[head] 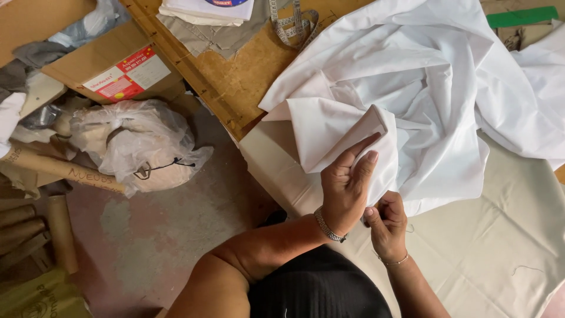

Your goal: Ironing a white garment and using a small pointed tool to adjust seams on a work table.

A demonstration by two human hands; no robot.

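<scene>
White cloth [412, 88] heaped across a wooden table [235, 76], one folded corner pulled to the near edge and pinched there in both hands: left hand [344, 191] with fingers flat on the fold, right hand [385, 221] closed on its lower edge. Beige sheet [500, 235] draped over the near right corner. Measuring tape [294, 23] coiled by the far edge, beside folded fabric [206, 12]. On the stained concrete floor [170, 229] left of the table: plastic bag [135, 141], cardboard box [118, 65], cardboard tubes [59, 229].
</scene>
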